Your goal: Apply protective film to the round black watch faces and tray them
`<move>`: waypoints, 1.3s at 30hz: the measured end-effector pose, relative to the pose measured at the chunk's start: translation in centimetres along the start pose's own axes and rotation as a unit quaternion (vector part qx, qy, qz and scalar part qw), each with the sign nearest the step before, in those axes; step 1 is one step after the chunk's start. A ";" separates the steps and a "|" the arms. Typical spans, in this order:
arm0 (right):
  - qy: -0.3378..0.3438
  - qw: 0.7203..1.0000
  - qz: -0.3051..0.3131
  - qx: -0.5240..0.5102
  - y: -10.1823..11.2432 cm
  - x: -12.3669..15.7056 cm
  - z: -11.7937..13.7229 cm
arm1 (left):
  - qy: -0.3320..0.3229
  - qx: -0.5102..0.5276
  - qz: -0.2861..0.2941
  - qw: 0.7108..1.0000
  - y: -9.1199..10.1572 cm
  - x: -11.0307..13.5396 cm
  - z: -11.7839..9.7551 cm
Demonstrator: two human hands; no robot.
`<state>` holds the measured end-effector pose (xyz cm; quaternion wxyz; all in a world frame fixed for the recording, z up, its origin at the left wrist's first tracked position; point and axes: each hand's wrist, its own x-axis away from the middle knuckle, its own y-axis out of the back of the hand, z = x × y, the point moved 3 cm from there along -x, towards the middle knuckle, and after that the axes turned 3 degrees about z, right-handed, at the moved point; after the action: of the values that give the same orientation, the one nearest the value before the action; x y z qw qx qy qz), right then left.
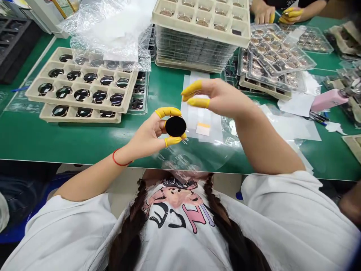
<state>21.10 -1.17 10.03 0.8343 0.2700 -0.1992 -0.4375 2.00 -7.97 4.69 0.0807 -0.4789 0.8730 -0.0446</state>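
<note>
My left hand (153, 133), in yellow finger cots and with a red string at the wrist, holds a round black watch case (175, 126) by its rim between thumb and fingers. The flat black side faces up toward me. To the right and a little farther away, my right hand (208, 93) hovers above the table, also in yellow cots. Its thumb and fingers are apart, and nothing shows between them. Beneath it lie translucent sheets (217, 130) and a small white pad with an orange strip (203, 128).
Cream trays (31, 92) of dark round watch cases stand at left, partly under crumpled plastic wrap (90, 22). A tall tray stack (197, 49) rises at the back. Clear trays (282, 56) and a pink tool (329, 99) lie right. A co-worker's hands (291, 15) appear behind.
</note>
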 end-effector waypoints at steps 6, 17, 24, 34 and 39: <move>-0.014 0.995 -0.097 -0.017 -2.7 7.0 -3.8 | 0.033 0.030 -0.122 0.991 -0.9 0.4 0.6; -0.056 0.962 0.177 -0.202 -5.3 8.6 -6.3 | -0.027 -0.055 -0.111 0.992 -2.2 1.9 2.0; -0.060 0.995 -0.074 -0.006 1.6 8.4 -8.7 | 0.068 -0.050 -0.121 0.989 -2.5 5.0 4.0; -0.317 0.874 -0.237 0.283 6.6 7.1 -19.1 | 0.173 0.005 -0.135 0.976 -5.2 3.3 6.0; -0.263 0.872 -0.276 0.306 6.2 5.5 -22.4 | 0.172 0.034 -0.111 0.978 -5.9 2.4 5.8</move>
<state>40.59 3.34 -2.92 0.4721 0.4309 -0.4526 -0.6218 6.72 -13.13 -0.33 -0.0594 -0.5550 0.8132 -0.1648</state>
